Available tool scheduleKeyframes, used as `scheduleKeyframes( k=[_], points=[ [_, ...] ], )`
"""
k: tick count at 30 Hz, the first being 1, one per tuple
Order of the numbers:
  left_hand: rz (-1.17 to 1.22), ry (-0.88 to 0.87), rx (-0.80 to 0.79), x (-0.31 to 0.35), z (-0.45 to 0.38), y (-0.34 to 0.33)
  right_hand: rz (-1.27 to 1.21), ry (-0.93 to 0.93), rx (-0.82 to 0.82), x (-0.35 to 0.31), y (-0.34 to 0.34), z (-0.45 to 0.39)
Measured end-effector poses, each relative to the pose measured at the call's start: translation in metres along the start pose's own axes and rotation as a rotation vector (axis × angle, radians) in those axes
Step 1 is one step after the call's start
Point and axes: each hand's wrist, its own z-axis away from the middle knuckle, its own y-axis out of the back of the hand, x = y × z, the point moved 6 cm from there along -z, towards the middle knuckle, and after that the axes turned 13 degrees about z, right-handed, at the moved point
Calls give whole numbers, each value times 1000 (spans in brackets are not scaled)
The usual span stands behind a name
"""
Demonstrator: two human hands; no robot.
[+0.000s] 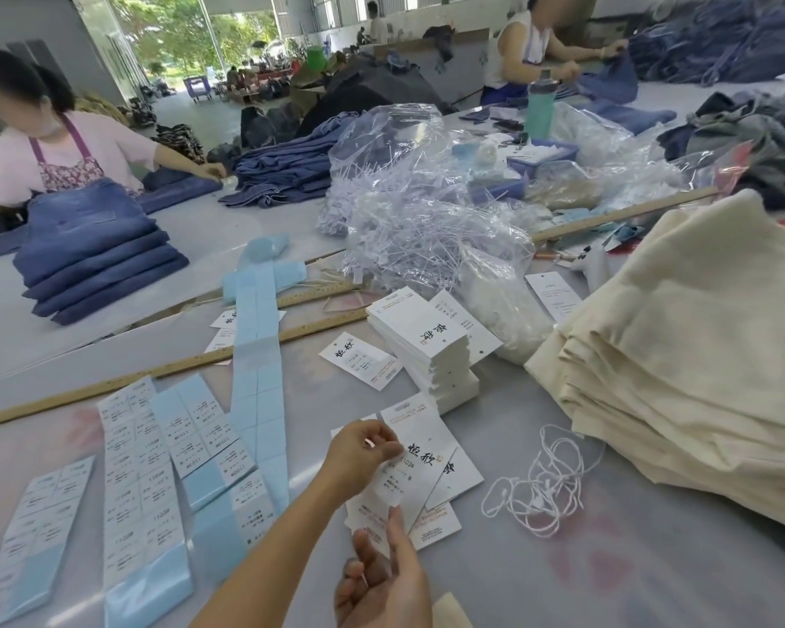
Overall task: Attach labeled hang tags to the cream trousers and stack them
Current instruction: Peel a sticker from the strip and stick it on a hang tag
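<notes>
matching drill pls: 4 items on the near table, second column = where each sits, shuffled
Things:
1. tall stack of white card hang tags
2. pile of folded cream trousers
3. tangle of white string loops
4. blue-backed sheets of printed stickers

Places:
A. far right of the table
B. left of the person's left forearm
C. centre of the table, beyond the left hand
D. on bare table between the loose tags and the trousers

Pairs: 1-C, 2-A, 3-D, 4-B
</notes>
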Motion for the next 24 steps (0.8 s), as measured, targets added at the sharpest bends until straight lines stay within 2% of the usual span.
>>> scheduleKeyframes(
  k=[10, 18, 24],
  points=[
    [-166, -7, 14, -17, -12, -9, 65, 42, 93, -4, 11, -10],
    [-296, -102, 25, -14, -9, -12, 74, 51, 122, -3, 14, -13],
    [-296, -188, 129, -10, 1, -12, 49, 80, 139, -5, 17, -14]
  ],
)
